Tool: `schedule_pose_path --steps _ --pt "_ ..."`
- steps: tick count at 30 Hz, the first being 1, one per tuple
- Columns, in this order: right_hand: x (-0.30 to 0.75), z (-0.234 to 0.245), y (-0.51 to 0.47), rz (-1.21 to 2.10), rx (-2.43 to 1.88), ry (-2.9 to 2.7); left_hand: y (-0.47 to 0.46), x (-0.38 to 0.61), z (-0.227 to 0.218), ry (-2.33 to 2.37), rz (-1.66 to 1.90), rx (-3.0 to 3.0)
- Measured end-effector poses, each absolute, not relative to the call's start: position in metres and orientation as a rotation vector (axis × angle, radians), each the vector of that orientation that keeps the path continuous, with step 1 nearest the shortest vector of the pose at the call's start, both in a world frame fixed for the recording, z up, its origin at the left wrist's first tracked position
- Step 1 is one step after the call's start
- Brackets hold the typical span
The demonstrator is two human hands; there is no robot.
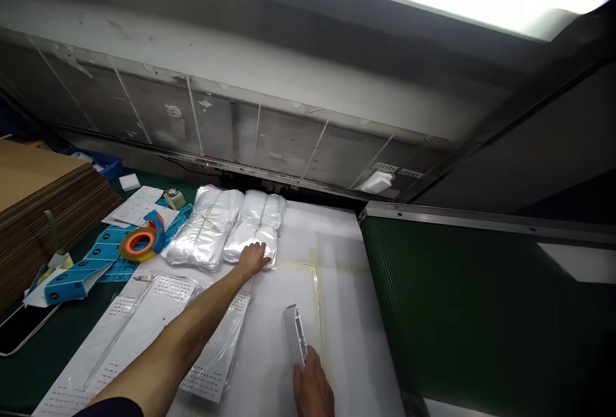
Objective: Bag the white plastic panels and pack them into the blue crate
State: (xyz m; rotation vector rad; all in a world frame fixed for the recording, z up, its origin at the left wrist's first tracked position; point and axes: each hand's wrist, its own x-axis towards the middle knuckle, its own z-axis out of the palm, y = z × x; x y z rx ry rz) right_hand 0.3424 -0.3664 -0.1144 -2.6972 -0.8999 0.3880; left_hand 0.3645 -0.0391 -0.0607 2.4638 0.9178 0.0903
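My left hand [253, 260] reaches forward to the near end of a bundle of clear plastic bags [260, 215]; its fingers are curled on the top bag. A second tied bundle of clear bags [206, 228] lies just left of it. My right hand [314, 388], low in the picture, grips a narrow white-grey piece [294, 333] with a slotted edge, held upright above the white table covering [269, 340]. Its exact kind I cannot make out. Under my left forearm lie bagged white sheets with printed marks [166, 301].
On the left are a tape dispenser [144, 240], blue label strips [103, 247], a small bottle [174, 198], a phone [24, 330] and a cardboard stack [43, 186]. A green conveyor belt [471, 301] runs on the right. A metal shelf [289, 141] hangs across the back.
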Motion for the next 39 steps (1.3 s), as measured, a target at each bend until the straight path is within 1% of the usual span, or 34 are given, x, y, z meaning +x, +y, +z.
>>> schedule_pose_path --steps 3,11,15,18,20,23,26,29,33,39 --pt "0.344 -0.114 -0.366 0.374 -2.706 -0.944 -0.037 0.366 -0.067 0.923 0.084 2.494" --pt "0.36 -0.097 -0.373 0.573 -2.521 -0.838 -0.027 0.36 -0.063 0.89 0.186 2.307" --pt "0.373 -0.086 -0.377 0.751 -2.159 -0.608 -0.021 0.351 -0.048 0.897 0.237 2.071" --pt "0.381 -0.066 -0.374 0.784 -1.934 -0.513 -0.02 0.343 -0.03 0.864 0.274 1.838" --pt "0.384 -0.048 -0.365 0.78 -1.93 -0.555 -0.026 0.337 -0.015 0.818 0.3 1.689" --pt "0.384 -0.016 -0.342 0.679 -2.005 -0.634 -0.048 0.323 0.012 0.719 0.314 1.516" --pt "0.381 0.014 -0.311 0.56 -2.011 -0.703 -0.087 0.304 0.038 0.62 0.288 1.404" --pt "0.374 0.035 -0.286 0.569 -1.967 -0.797 -0.128 0.282 0.057 0.581 0.263 1.333" --pt "0.36 0.048 -0.281 0.607 -1.892 -0.96 -0.158 0.255 0.064 0.649 0.326 1.198" --pt "0.353 0.052 -0.293 0.565 -1.932 -1.016 -0.165 0.228 0.063 0.708 0.354 0.992"
